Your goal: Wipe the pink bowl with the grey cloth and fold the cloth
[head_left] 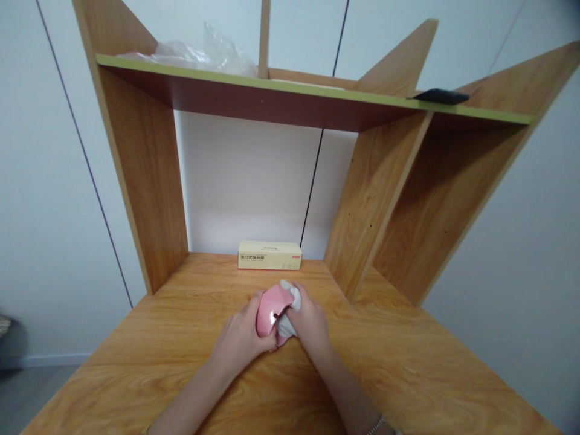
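My left hand [244, 331] is wrapped round the left side of a glossy pink bowl [272, 305], which is tilted on its side just above or on the desk. A dark notch shows in the visible part of its rim. My right hand [310, 317] is closed on a white cloth [287, 326], pressing it into and against the bowl's right side. Fingers and cloth hide much of the bowl's inside and lower edge. Whether the bowl touches the desk I cannot tell.
Behind my hands, a cream-coloured box [269, 257] lies at the back of the wooden desk [181, 344]. Upright panels [380, 193] carry a shelf [272, 99] above. On that shelf lie a clear plastic bag [203, 54] and a flat dark object [440, 96].
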A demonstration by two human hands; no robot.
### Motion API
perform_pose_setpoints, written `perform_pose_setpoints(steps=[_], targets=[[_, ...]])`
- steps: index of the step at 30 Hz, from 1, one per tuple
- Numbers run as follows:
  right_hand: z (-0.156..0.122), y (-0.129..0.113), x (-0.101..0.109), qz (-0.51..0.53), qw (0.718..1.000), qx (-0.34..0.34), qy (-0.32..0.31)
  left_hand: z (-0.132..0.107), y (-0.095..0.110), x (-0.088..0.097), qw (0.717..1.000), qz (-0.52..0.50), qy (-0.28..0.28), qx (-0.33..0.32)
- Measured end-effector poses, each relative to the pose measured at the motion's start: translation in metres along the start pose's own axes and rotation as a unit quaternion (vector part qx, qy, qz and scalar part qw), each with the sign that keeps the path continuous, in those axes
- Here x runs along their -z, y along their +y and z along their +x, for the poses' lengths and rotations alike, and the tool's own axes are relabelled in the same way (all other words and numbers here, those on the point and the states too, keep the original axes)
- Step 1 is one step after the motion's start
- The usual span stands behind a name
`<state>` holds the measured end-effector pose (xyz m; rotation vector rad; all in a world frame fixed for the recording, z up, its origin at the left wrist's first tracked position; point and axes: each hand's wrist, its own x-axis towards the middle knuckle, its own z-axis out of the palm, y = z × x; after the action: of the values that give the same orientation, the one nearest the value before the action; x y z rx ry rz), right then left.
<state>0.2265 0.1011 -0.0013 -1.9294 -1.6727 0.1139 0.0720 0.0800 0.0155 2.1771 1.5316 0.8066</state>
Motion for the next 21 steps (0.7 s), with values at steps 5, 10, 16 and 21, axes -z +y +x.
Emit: perform_pose_setpoints(steps=[5,10,16,21], targets=[[0.0,0.001,0.003,-0.015,1.0,0.02,0.006,0.0,0.003,0.004,0.999,0.034,-0.001,-0.003],[-0.004,0.0,0.009,-0.013,0.991,0.122,0.049,-0.001,0.003,0.011,0.998,0.044,-0.033,-0.019],[0.001,0.008,-0.002,0.078,0.995,0.053,0.016,0.002,-0.011,0.003,0.998,-0.049,0.01,-0.031],[0.006,0.009,-0.018,0.232,0.973,-0.018,0.002,0.004,-0.015,-0.008,0.987,-0.15,0.04,-0.036]])
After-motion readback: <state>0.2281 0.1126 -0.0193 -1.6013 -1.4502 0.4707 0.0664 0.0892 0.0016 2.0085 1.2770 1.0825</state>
